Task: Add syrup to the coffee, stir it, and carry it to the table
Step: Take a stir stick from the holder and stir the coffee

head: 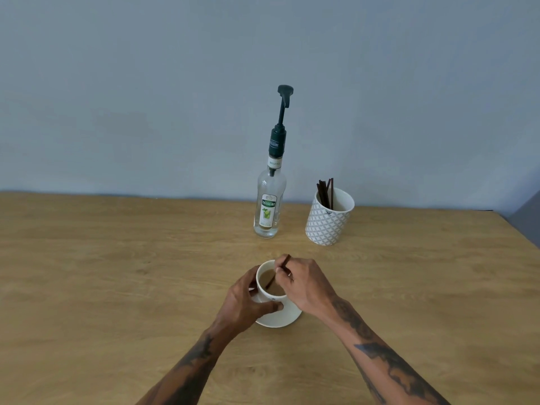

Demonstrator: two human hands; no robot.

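Note:
A white cup of milky coffee stands on a white saucer near the middle of the wooden table. My left hand wraps around the cup's left side and front. My right hand pinches a dark stir stick whose lower end dips into the coffee. Behind the cup stands a clear syrup bottle with a dark green pump on top, upright and untouched.
A patterned white cup holding several dark stir sticks stands to the right of the bottle. The wooden table runs to a grey wall at the back; its right edge angles away at the far right.

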